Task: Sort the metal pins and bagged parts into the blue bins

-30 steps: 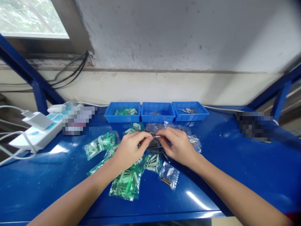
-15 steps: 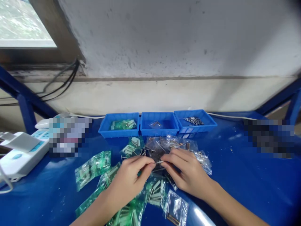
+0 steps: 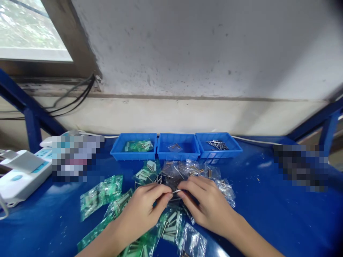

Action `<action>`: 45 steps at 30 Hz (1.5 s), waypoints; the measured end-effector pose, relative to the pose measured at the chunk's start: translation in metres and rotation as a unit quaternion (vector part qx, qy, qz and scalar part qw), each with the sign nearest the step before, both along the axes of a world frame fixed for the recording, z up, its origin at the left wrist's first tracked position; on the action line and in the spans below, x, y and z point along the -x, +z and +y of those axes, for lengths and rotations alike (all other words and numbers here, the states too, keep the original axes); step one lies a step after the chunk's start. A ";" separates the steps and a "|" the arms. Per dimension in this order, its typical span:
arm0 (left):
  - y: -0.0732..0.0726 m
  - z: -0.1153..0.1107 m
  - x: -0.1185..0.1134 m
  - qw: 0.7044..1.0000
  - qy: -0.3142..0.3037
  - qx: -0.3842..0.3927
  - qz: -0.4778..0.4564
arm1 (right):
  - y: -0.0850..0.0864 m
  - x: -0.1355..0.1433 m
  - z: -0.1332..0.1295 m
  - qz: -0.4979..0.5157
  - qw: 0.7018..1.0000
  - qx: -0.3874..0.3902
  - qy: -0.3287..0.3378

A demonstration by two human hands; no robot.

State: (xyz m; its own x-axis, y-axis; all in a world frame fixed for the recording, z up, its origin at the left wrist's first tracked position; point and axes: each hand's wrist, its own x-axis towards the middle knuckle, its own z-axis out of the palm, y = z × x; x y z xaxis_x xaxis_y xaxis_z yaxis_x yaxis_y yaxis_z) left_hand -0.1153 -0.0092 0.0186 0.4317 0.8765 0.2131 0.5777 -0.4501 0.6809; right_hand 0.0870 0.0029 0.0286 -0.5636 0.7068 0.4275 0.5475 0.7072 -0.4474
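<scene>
A thin silvery metal pin [image 3: 176, 191], perhaps a screw, is held level between my two hands over the pile of small bags. My left hand [image 3: 150, 201] pinches its left end between thumb and forefinger. At the other end, my right hand [image 3: 205, 200] has its thumb and fingertips closed on the pin. Beneath and beyond them lie clear bags of metal pieces [image 3: 193, 166]. Green-tinted bags [image 3: 102, 194] with pale plugs and metal pieces spread to the left, and another such bag [image 3: 170, 226] lies between my forearms.
Three blue trays stand along the wall: the left tray [image 3: 134, 156] with green bags, the middle tray [image 3: 178, 156] with a small clear bag, the right tray [image 3: 222, 154] with loose metal pins [image 3: 218, 144]. A white power strip [image 3: 24, 182] sits left. Blurred items lie at both sides.
The view has tilted and shifted slightly, so everything sits lower and the bench items a little further left. Both hands still pinch the pin, which now slants a little differently.
</scene>
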 end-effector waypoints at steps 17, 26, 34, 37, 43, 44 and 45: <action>-0.001 0.000 0.000 1.000 -0.018 0.008 -0.010 | -0.001 0.005 -0.001 0.051 0.998 0.042 -0.017; 0.002 -0.001 0.002 1.000 0.017 0.022 -0.003 | -0.003 0.002 -0.001 0.011 1.000 0.029 0.002; -0.002 0.000 0.000 0.999 0.040 -0.003 -0.036 | -0.010 0.007 -0.002 0.012 1.000 0.012 -0.021; -0.004 0.000 0.000 0.999 0.040 -0.001 -0.032 | -0.011 0.010 -0.003 0.016 0.999 0.017 -0.036; -0.005 0.000 0.001 0.999 0.036 -0.005 -0.019 | -0.007 0.010 -0.005 -0.008 1.000 -0.016 -0.023; -0.005 0.000 0.001 0.999 0.039 -0.005 -0.019 | -0.006 0.009 -0.005 -0.011 1.000 -0.019 -0.020; -0.005 0.000 0.001 0.999 0.044 -0.004 -0.019 | -0.005 0.008 -0.005 -0.010 0.999 -0.022 -0.022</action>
State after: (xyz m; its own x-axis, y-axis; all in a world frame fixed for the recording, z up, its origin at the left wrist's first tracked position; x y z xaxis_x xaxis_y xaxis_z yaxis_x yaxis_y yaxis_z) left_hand -0.1166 -0.0091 0.0140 0.3440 0.9089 0.2357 0.5888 -0.4044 0.6999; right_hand 0.0788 -0.0021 0.0232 -0.5418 0.7115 0.4474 0.5870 0.7013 -0.4044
